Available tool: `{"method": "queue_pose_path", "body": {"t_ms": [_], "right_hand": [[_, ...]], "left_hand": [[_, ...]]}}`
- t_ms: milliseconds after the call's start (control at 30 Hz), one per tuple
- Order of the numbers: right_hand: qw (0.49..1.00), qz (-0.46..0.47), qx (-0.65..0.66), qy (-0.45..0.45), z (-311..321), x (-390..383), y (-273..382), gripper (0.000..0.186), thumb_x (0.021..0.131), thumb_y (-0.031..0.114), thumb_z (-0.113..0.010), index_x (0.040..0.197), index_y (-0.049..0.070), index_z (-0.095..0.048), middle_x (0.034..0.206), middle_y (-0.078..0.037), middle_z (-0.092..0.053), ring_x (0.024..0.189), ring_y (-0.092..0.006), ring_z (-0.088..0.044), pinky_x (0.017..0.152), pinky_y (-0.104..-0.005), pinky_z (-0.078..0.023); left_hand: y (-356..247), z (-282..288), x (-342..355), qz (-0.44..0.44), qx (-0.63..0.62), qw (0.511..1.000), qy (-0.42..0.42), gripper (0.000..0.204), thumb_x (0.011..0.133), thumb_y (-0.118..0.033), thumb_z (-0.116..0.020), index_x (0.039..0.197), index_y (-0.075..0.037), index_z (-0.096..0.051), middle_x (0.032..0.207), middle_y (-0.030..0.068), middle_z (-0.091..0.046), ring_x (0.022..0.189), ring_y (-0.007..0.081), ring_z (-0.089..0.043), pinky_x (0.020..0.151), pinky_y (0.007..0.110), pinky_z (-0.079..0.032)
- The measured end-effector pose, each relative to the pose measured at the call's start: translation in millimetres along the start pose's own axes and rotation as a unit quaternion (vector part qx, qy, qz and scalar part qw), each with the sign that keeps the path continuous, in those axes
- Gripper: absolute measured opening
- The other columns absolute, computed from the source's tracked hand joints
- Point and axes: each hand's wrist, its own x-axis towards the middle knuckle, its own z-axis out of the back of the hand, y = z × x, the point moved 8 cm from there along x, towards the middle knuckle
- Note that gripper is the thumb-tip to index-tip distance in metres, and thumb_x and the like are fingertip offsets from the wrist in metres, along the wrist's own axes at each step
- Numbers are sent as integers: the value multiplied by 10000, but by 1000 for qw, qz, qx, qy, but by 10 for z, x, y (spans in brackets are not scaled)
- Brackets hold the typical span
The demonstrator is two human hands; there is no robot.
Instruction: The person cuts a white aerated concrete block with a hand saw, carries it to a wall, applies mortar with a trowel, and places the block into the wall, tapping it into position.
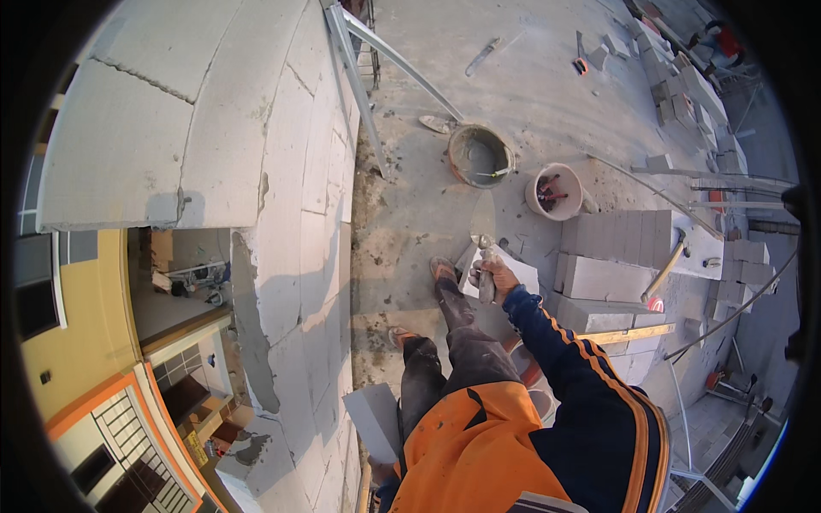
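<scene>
My right hand (501, 279) is closed around the handle of a trowel (482, 214), its broad blade pointing away from me over the floor. Low at my left side, beside the wall, a pale grey lightweight block (374, 421) stands tilted. My left hand (381, 471) grips this block near its lower end; most of the fingers are hidden. The block wall (282, 248) runs along my left, with wet mortar (255, 333) spread on a lower course by an opening. Ahead is a round bucket (454, 156) of grey mortar with a small tool at its rim.
A white bucket (534, 204) with dark and red items stands right of the mortar. Stacked blocks (611, 274), a yellow-handled tool (664, 272) and a yellow level (629, 333) lie to my right. Metal props (363, 94) lean by the wall. A handsaw (581, 56) lies farther off.
</scene>
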Motion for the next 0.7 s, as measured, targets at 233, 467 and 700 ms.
{"method": "queue_pose_path", "body": {"t_ms": [233, 467, 700], "right_hand": [[944, 197, 151, -216, 1457, 3157, 1285, 276, 867, 125, -605, 1139, 146, -564, 916, -53, -551, 875, -228, -615, 805, -481, -545], [919, 247, 192, -241, 1578, 4212, 1779, 201, 790, 82, -640, 987, 115, -663, 723, -7, -554, 670, -153, -550, 647, -317, -470], [939, 214, -107, -249, 196, 3665, 1404, 143, 759, 71, -663, 902, 75, -665, 826, -13, -619, 735, -149, -558, 657, -298, -440]], "left_hand": [[-1339, 494, -523, -73, 88, 991, 72, 1385, 636, -642, -853, 1467, 238, -180, 1435, 424, -414, 1360, 469, -446, 1184, 439, -329], [-1730, -17, -259, -372, 279, 885, -28, 1099, 656, -527, -854, 1428, 67, -345, 1372, 349, -455, 1307, 477, -433, 1120, 486, -349], [-2213, 131, -384, -144, 80, 986, 27, 963, 624, -402, -884, 1394, -30, -440, 1254, 294, -580, 1186, 461, -561, 1026, 505, -439]]}}
